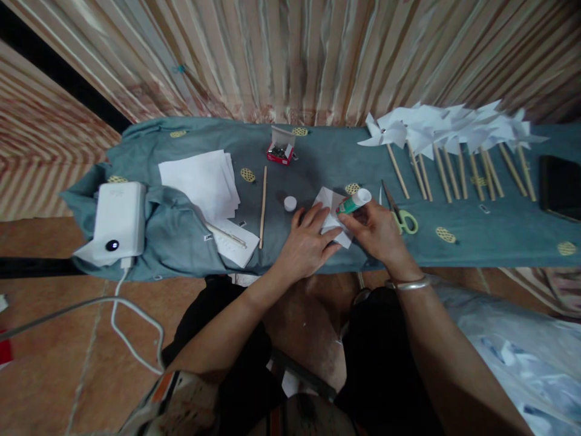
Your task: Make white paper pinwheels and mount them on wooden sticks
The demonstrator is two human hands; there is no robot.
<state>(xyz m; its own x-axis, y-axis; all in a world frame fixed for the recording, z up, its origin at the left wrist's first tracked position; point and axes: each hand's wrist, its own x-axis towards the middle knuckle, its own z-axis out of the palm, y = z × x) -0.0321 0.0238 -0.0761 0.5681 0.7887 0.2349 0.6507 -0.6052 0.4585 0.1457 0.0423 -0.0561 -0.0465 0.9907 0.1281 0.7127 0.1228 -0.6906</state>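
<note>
My right hand (377, 230) is closed round a green and white glue stick (354, 201), its green end low over a small white paper (330, 198). My left hand (308, 242) lies spread on the left part of that paper, with its fingers apart. A round white cap (290, 203) sits on the cloth just above my left hand. Further left lies a thin wooden stick (263, 206). Scissors (402, 215) with light green handles rest just beyond my right hand.
White pinwheels (436, 130) on wooden sticks line the back right. A phone (560, 186) lies at the right end. Behind my left hand stands an open red box (280, 151) of small metal pieces. Paper sheets (197, 178), a pen (227, 235) and a power bank (118, 219) are at left.
</note>
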